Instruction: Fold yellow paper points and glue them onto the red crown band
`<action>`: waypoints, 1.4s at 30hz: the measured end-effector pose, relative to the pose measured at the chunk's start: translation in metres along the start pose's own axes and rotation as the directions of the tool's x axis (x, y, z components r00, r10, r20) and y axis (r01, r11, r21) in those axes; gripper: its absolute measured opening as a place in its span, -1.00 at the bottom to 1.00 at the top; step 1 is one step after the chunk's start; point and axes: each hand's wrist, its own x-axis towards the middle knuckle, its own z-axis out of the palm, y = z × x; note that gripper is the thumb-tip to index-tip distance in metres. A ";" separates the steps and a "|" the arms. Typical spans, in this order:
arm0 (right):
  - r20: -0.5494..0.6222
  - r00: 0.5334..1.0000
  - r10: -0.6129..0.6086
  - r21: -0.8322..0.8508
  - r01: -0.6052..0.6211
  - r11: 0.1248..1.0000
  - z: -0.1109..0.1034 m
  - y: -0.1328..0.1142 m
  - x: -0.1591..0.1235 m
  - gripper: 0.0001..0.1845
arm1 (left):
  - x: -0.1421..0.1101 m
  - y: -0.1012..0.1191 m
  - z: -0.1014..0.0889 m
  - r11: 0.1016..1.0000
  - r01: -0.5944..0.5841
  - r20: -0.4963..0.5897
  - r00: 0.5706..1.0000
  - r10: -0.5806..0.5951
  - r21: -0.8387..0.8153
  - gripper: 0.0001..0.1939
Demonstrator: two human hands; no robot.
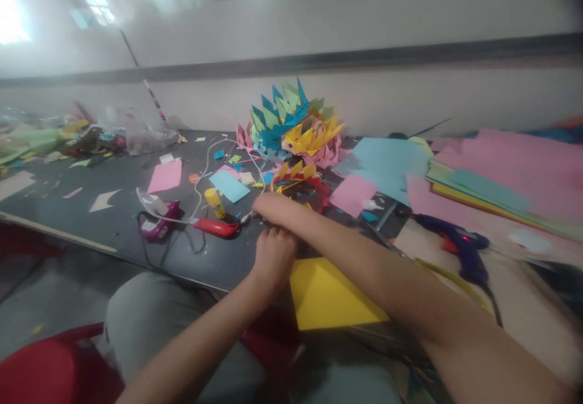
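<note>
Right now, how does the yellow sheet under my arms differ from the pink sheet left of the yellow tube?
Colour: the yellow sheet is vivid, the pink sheet pale.
Place: the yellow sheet is nearer the camera than the pink sheet.
Cover: your right arm hides part of the yellow sheet; no arm crosses the pink sheet.
Shared: both look flat and plain.

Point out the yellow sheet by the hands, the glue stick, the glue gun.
Yellow sheet [331, 297]: head view, middle of its visible face.
Glue stick [215, 204]: head view, middle of its yellow tube.
Glue gun [468, 246]: head view, body beside the red light.
</note>
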 end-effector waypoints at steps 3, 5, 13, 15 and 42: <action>-0.022 0.999 -0.041 -0.027 0.041 0.999 0.004 0.013 -0.005 -0.82 | -0.006 -0.003 0.000 1.000 0.015 -0.035 0.999 -0.014 0.003 -0.78; -0.060 0.996 -0.061 -0.027 0.059 0.998 0.004 0.019 -0.013 -0.76 | -0.009 -0.007 -0.001 1.000 0.013 -0.066 0.998 -0.013 -0.009 -0.79; -0.058 0.988 -0.145 0.062 0.148 0.987 0.012 0.029 -0.018 -0.88 | -0.038 -0.006 -0.005 0.993 -0.079 -0.167 0.984 0.064 -0.085 -0.83; -0.086 0.985 -0.150 0.101 0.159 0.982 0.013 0.025 -0.018 -0.85 | -0.049 0.002 -0.001 0.988 -0.115 -0.162 0.982 0.097 -0.107 -0.83; -0.193 0.880 0.433 0.534 -0.277 0.799 0.043 0.032 -0.202 -0.65 | -0.068 0.014 0.023 0.910 -0.326 -0.110 0.945 0.307 -0.258 -0.58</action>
